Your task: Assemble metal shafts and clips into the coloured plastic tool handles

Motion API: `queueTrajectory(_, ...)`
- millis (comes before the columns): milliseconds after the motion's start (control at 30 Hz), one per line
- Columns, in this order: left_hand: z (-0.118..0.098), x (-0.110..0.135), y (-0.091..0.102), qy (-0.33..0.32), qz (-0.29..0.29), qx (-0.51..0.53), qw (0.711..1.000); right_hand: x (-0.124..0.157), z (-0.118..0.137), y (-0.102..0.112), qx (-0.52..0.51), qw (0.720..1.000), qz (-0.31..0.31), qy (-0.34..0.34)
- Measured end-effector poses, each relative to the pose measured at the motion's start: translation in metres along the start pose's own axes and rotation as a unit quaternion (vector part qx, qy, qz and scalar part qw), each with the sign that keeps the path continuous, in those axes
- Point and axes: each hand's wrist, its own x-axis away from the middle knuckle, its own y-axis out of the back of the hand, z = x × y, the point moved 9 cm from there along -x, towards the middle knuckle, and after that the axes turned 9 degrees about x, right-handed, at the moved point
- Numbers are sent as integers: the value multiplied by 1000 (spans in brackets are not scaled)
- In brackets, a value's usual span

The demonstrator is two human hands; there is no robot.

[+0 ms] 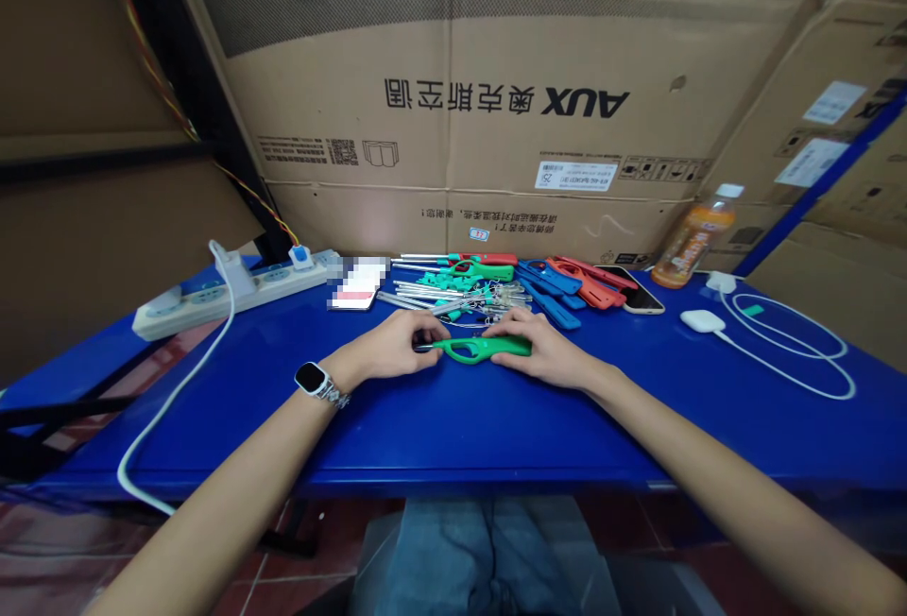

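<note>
Across the middle of the blue table point(453, 436) lies a green gas lighter point(510, 345), held between both hands. My left hand point(392, 345) has its fingers closed around the lighter's nozzle end. The lighter's handle is pinched by my right hand point(542, 349), its thumb below and fingers above. Just beyond the hands is a heap of metal lighter tubes and inner parts point(453, 293). Behind it, a red lighter and a green one point(488, 270) rest together. Blue handle shells point(549, 285) and orange-red handle shells point(588, 282) lie right of the heap.
A white power strip point(205, 306) with a cable runs along the left. One phone point(360, 283) lies left of the heap, another phone point(641, 295) right. An orange drink bottle point(694, 238), a white earphone case point(701, 321) and a looped white cable point(794, 361) are at right. Cardboard point(425, 153) walls the back.
</note>
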Motion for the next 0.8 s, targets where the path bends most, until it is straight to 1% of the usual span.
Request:
queueTrajectory(167,3,-1,-1,10,16,-5,1000,0,-5,3,-27,1000,3,-10)
queueTrajectory(367,7,-4,0,30,10,-13,999,-8,-2,5,-53,998,43,-6)
queueTrajectory(533,5,-1,-1,51,28,-12,998,-8,3,2,-61,995,73,-26)
queueTrajectory(633,2,2,1,41,27,9,999,-4,9,3,-61,996,54,-27)
queueTrajectory(800,-6,3,12,3,-19,43,999,2,17,4,-89,995,13,-36)
